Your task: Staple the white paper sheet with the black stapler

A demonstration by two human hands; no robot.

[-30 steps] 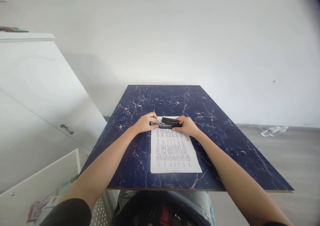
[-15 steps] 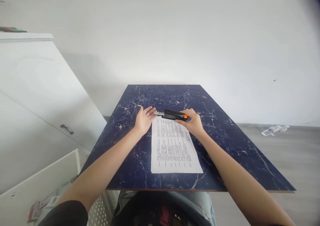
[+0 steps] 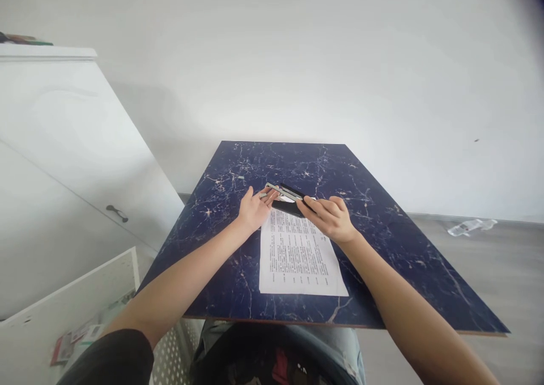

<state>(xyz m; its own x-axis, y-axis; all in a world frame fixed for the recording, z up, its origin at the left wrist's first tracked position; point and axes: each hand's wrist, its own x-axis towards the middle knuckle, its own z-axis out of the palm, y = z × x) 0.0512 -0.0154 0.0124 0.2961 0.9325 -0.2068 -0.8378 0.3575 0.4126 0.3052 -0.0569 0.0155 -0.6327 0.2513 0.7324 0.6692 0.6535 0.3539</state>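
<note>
My right hand grips a black stapler above the top of some printed paper. The stapler's black arms are spread apart, and its silver metal rail reaches left over my left fingers. My left hand is palm up with fingers stretched out, under the rail's end. A small silvery piece, perhaps a staple strip, shows at the left fingers. The paper lies flat on the dark blue marbled table, its top edge partly hidden by the stapler and hands.
A small pale strip lies on the table beyond my left hand. White cabinet on the left, with an open white bin below it. A clear plastic item lies on the floor at right.
The stapler has turned and its parts have spread apart, with the rail end now over my left fingers. My right hand has shifted its hold, and my left hand has moved slightly right.
</note>
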